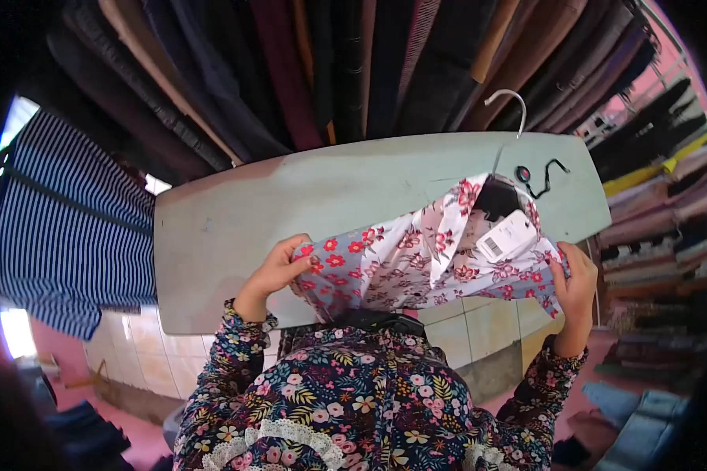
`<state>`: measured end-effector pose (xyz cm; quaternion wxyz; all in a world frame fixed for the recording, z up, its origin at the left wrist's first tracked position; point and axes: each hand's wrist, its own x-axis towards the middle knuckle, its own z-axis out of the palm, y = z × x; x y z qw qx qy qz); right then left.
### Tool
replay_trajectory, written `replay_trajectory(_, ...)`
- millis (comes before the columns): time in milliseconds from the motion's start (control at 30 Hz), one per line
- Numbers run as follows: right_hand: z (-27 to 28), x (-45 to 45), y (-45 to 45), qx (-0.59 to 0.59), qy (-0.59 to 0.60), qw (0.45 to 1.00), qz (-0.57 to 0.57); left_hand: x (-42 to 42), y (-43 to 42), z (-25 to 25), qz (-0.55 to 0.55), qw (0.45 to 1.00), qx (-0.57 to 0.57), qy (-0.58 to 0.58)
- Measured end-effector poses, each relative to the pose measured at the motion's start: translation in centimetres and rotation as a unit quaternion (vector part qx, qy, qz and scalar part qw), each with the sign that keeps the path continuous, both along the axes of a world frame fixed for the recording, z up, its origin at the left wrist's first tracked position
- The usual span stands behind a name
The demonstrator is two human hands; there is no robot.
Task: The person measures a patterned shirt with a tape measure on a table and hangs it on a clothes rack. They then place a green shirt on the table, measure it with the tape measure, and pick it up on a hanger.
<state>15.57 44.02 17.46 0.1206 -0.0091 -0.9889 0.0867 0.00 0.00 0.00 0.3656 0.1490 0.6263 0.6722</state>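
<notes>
A floral shirt [404, 255], white and grey-blue with red flowers, is stretched between my two hands over the near side of a pale table. My left hand [279, 271] pinches the cloth at its left end, thumb on top. At the other end my right hand [575, 281] grips the cloth near the edge. A white paper tag [507, 235] with a barcode lies at the shirt's collar. Out of the collar rises the hook of a hanger [514, 106]; its dark body shows inside the neck opening.
The pale table [236, 228] spans the middle. On it, right of the collar, lies a black cord with a round piece [524, 174]. Hanging trousers [353, 71] line the far side. Striped garments [78, 212] hang at left; folded clothes [652, 251] are stacked at right.
</notes>
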Motion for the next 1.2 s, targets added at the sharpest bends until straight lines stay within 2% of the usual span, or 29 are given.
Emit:
replay_trajectory(67, -1.0, -2.5, -0.6, -0.016, 0.040, 0.998, 0.050, 1.3, -3.1, 2.3, 0.054, 0.998, -0.032, -0.020)
replay_trajectory(100, -2.3, -1.3, 1.7, -0.025, 0.047, 0.996, 0.067, 4.1, -1.8, 2.0, 0.071, 0.997, -0.040, -0.012)
replay_trajectory(167, -1.8, -2.9, 3.5, -0.011, 0.097, 0.988, 0.122, 5.7, -0.9, 1.8, 0.121, 0.988, 0.091, -0.007)
replay_trajectory(200, -0.3, -4.2, 4.4, 0.016, 0.124, 0.981, 0.148, 5.5, 0.8, 1.7, 0.138, 0.983, 0.112, 0.052)
replay_trajectory(233, -1.1, -4.6, 4.4, 0.005, 0.137, 0.979, 0.154, 6.1, 0.1, 2.4, 0.143, 0.982, 0.101, 0.067)
replay_trajectory(300, -2.2, -5.7, 4.5, -0.015, 0.204, 0.960, 0.190, 6.5, -0.8, 3.4, 0.243, 0.963, 0.002, 0.116)
replay_trajectory(333, -1.8, -5.9, 4.5, -0.004, 0.209, 0.960, 0.184, 6.4, -0.3, 3.6, 0.279, 0.945, 0.012, 0.169)
replay_trajectory(367, -1.5, -5.8, 4.5, -0.001, 0.214, 0.959, 0.189, 6.6, -0.1, 3.9, 0.283, 0.943, 0.015, 0.173)
replay_trajectory(433, -0.1, -6.5, 3.9, -0.008, 0.164, 0.967, 0.194, 7.0, -0.4, 5.2, 0.396, 0.888, 0.010, 0.235)
replay_trajectory(467, 0.3, -6.9, 3.4, -0.007, 0.157, 0.968, 0.195, 6.9, -0.5, 6.4, 0.405, 0.883, 0.011, 0.238)
replay_trajectory(533, 1.1, -7.7, 2.9, -0.007, 0.182, 0.962, 0.204, 7.2, -0.6, 9.1, 0.465, 0.819, 0.012, 0.336)
replay_trajectory(600, 2.3, -8.8, 2.5, -0.031, 0.205, 0.961, 0.186, 7.3, -0.8, 11.7, 0.515, 0.772, 0.046, 0.370)
replay_trajectory(700, 2.7, -10.3, 1.4, -0.079, 0.245, 0.947, 0.191, 7.2, -1.9, 15.5, 0.551, 0.721, 0.037, 0.419)
replay_trajectory(733, 2.7, -10.5, 0.6, -0.102, 0.224, 0.957, 0.153, 6.6, -2.4, 15.9, 0.549, 0.721, 0.030, 0.421)
replay_trajectory(800, 1.4, -12.2, 0.0, -0.127, 0.223, 0.956, 0.143, 4.9, -2.9, 17.2, 0.544, 0.694, -0.115, 0.458)
replay_trajectory(867, -1.0, -14.4, 0.6, -0.129, 0.221, 0.956, 0.141, 2.0, -1.8, 15.7, 0.513, 0.654, -0.257, 0.493)
replay_trajectory(933, -5.8, -16.8, 1.7, -0.089, 0.226, 0.958, 0.149, -1.1, -0.9, 11.7, 0.474, 0.713, -0.226, 0.464)
replay_trajectory(1000, -10.5, -19.0, 2.5, -0.058, 0.210, 0.964, 0.151, -3.6, 0.9, 6.8, 0.501, 0.752, -0.175, 0.390)
replay_trajectory(1033, -12.5, -19.6, 2.4, -0.060, 0.184, 0.970, 0.147, -4.9, 1.3, 4.1, 0.511, 0.750, -0.193, 0.374)
replay_trajectory(1100, -14.9, -20.1, 1.6, 0.013, 0.152, 0.983, 0.102, -6.5, 2.4, 0.1, 0.521, 0.751, -0.203, 0.352)
replay_trajectory(1167, -17.3, -21.3, -0.8, 0.001, 0.171, 0.982, 0.079, -7.6, 1.9, 0.3, 0.506, 0.779, -0.266, 0.256)
replay_trajectory(1200, -18.4, -21.8, -1.1, 0.005, 0.173, 0.983, 0.062, -7.5, 2.8, -0.6, 0.477, 0.727, -0.369, 0.328)
